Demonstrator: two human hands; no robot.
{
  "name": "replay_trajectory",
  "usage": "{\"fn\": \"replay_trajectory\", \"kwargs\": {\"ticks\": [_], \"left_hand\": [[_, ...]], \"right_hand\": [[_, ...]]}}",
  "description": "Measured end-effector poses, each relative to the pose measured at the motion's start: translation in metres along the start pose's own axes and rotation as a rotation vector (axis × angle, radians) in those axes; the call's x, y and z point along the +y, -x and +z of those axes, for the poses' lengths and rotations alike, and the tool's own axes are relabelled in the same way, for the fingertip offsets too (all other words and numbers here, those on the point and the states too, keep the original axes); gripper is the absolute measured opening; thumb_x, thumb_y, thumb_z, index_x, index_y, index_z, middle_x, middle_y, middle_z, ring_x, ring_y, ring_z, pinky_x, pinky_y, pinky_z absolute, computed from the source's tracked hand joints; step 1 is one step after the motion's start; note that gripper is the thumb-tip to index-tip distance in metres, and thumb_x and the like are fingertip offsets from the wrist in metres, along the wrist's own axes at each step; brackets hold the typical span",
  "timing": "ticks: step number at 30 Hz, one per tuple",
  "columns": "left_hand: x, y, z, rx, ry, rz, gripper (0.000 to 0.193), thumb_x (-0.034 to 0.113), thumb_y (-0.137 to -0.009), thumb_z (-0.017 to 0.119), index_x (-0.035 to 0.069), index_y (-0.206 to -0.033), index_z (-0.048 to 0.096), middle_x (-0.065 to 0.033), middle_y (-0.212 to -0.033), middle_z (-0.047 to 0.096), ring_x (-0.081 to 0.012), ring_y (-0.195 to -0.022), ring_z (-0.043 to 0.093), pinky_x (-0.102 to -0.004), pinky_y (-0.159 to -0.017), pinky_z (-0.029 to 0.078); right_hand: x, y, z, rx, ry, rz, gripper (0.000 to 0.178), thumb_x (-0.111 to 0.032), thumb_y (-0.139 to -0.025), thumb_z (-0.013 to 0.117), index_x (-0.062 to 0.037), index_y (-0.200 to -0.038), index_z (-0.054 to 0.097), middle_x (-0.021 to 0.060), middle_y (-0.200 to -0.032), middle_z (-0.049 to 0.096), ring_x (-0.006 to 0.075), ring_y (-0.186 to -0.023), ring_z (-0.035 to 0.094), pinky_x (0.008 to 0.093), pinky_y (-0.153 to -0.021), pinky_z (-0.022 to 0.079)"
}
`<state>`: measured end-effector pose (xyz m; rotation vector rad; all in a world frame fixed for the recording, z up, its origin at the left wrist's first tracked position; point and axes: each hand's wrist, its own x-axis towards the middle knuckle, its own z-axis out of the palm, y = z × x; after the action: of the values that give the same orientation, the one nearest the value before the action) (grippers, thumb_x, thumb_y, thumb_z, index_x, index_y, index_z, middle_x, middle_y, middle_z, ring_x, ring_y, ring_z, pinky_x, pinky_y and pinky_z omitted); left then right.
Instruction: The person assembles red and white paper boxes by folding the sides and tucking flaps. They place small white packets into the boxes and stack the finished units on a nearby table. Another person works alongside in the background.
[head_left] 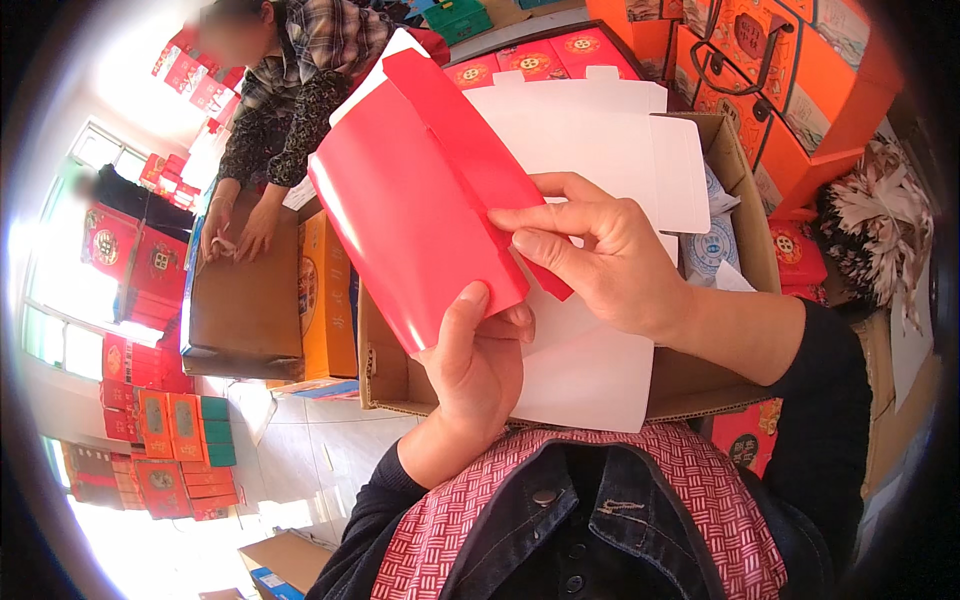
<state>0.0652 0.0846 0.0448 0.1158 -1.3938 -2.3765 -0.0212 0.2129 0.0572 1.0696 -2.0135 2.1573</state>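
Observation:
A glossy red folding carton (410,205), partly folded with a long flap along its right side, is held up in front of me. At its lower corner my left hand (470,365) grips it, thumb on the red face and fingers behind. My right hand (615,255) pinches the flap near its lower end between thumb and fingers. Beneath lie flat carton blanks (590,130), white side up, across an open brown cardboard box (745,165). Blue-and-white round packets (712,245) show inside that box at the right.
Across from me, another person's hands (240,225) rest on a brown box (245,300) at the left. Orange gift bags (760,90) stand at the back right, near red boxes (540,62). A tassel-like bundle (875,215) is at far right. Red boxes (150,385) are stacked along the left.

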Motion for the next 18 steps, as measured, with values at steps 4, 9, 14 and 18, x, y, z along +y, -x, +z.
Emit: {"fn": "replay_trajectory", "kwargs": {"ticks": [4,9,14,18], "left_hand": [[0.008,0.004,0.022,0.07,0.006,0.005,0.023,0.016,-0.091,0.052,0.002,-0.109,0.053,-0.008,-0.079,0.06,-0.0157,-0.063,0.054,-0.0279,-0.055,0.042],[-0.002,0.002,0.002,0.056,-0.095,0.049,0.023,0.015,-0.092,0.052,0.002,-0.111,0.052,-0.0074,-0.081,0.06,-0.0148,-0.064,0.055,-0.0277,-0.055,0.043],[0.004,0.004,0.019,0.078,-0.026,0.035,0.022,0.015,-0.094,0.05,0.001,-0.111,0.052,-0.0074,-0.081,0.06,-0.0148,-0.062,0.055,-0.0265,-0.053,0.042],[0.001,0.003,0.013,0.08,-0.025,-0.001,0.021,0.014,-0.095,0.05,0.0,-0.111,0.052,-0.0078,-0.078,0.059,-0.0153,-0.059,0.054,-0.0267,-0.051,0.042]], "right_hand": [[0.003,0.001,-0.003,0.008,-0.019,0.025,0.032,0.0,-0.086,0.061,-0.0026,-0.118,0.062,0.011,-0.116,0.058,0.017,-0.102,0.059,0.0273,-0.087,0.049],[-0.013,-0.001,-0.006,-0.014,-0.258,0.203,0.041,0.002,-0.09,0.057,-0.0003,-0.13,0.05,0.009,-0.117,0.057,0.0132,-0.103,0.058,0.026,-0.089,0.05],[-0.008,-0.006,-0.012,0.006,-0.406,0.255,0.044,0.0,-0.089,0.059,-0.0005,-0.132,0.049,0.0092,-0.118,0.057,0.0136,-0.103,0.058,0.0261,-0.089,0.05],[-0.01,-0.005,-0.013,-0.065,-0.14,0.095,0.042,-0.002,-0.087,0.063,-0.0005,-0.128,0.052,0.0085,-0.12,0.055,0.013,-0.102,0.058,0.0256,-0.089,0.048]]}}
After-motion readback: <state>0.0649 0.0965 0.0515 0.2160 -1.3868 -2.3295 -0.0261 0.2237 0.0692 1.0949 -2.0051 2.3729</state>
